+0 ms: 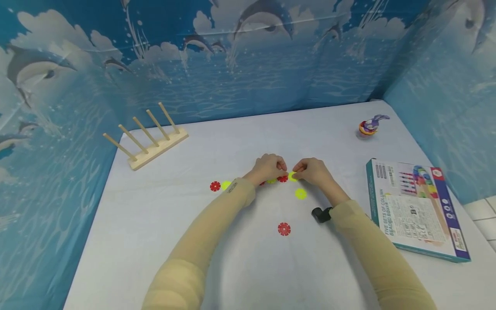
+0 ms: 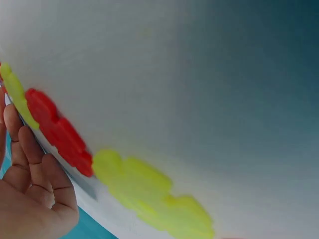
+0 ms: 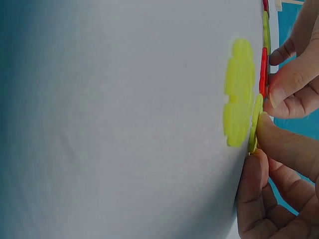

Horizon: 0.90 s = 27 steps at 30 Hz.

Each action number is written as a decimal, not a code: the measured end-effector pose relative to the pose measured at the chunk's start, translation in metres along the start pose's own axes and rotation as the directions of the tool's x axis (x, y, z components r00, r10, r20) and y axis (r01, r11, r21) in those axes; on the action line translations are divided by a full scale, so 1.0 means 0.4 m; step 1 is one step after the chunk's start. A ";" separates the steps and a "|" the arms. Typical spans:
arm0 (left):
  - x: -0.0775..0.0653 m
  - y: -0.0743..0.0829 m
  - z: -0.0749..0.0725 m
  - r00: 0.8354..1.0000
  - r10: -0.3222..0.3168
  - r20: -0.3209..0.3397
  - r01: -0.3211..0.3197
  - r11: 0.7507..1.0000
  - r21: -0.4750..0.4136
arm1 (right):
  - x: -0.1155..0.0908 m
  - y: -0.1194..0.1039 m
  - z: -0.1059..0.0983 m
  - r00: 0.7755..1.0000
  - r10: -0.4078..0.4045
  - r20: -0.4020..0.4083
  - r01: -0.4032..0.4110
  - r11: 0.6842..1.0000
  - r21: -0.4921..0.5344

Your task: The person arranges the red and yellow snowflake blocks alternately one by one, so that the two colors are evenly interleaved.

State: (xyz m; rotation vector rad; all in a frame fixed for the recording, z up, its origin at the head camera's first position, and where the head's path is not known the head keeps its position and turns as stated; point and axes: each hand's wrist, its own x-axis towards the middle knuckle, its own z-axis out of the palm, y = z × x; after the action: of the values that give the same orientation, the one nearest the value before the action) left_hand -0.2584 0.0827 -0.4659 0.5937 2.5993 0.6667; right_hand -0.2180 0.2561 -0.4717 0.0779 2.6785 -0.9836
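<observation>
My left hand [image 1: 269,167] is at the middle of the table, its thumb and finger pinching the edge of a red flower-shaped disc [image 1: 283,178]. Just to the right, my right hand [image 1: 313,170] pinches a yellow flower-shaped disc [image 3: 255,124] between thumb and fingers. That yellow disc meets the end of the red one in the right wrist view. Another yellow disc [image 2: 154,194] lies on the left side of the red one, partly behind my left hand in the head view. A loose yellow disc [image 1: 301,194] sits just below my right hand.
Nearer me lies a red disc [image 1: 284,229]. Left of my forearm are a red disc [image 1: 215,186] and a yellow disc [image 1: 226,185]. A wooden peg rack [image 1: 159,148] stands back left. At right are a printed box [image 1: 418,211] and a small rabbit-topped toy [image 1: 368,127].
</observation>
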 end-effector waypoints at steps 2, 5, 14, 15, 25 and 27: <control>0.002 0.001 0.002 1.000 -0.002 -0.004 0.002 1.000 -0.001 | 0.000 -0.001 0.001 1.000 0.002 -0.005 -0.002 1.000 -0.003; 0.005 0.002 0.004 1.000 -0.003 -0.009 0.003 1.000 0.014 | -0.001 -0.002 0.001 1.000 0.007 -0.007 -0.007 1.000 -0.008; 0.006 0.006 0.010 1.000 -0.017 -0.013 0.017 1.000 0.024 | -0.004 -0.003 0.001 1.000 0.002 -0.022 -0.002 1.000 -0.015; 0.007 0.005 0.010 1.000 -0.020 -0.013 0.020 1.000 0.020 | -0.003 -0.003 0.001 1.000 0.001 -0.021 -0.002 1.000 -0.013; 0.011 0.005 0.014 0.999 -0.037 -0.017 0.038 0.999 0.020 | -0.049 -0.012 -0.016 1.000 -0.004 -0.017 0.005 1.000 0.020; 0.011 0.005 0.014 0.999 -0.040 -0.018 0.041 0.999 0.025 | -0.069 -0.015 -0.018 1.000 -0.020 -0.008 0.020 1.000 0.016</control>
State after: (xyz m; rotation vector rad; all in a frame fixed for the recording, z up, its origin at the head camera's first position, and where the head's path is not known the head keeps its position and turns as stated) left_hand -0.2588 0.0883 -0.4703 0.5439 2.6320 0.6291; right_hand -0.1941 0.2575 -0.4550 0.0586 2.6836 -1.0125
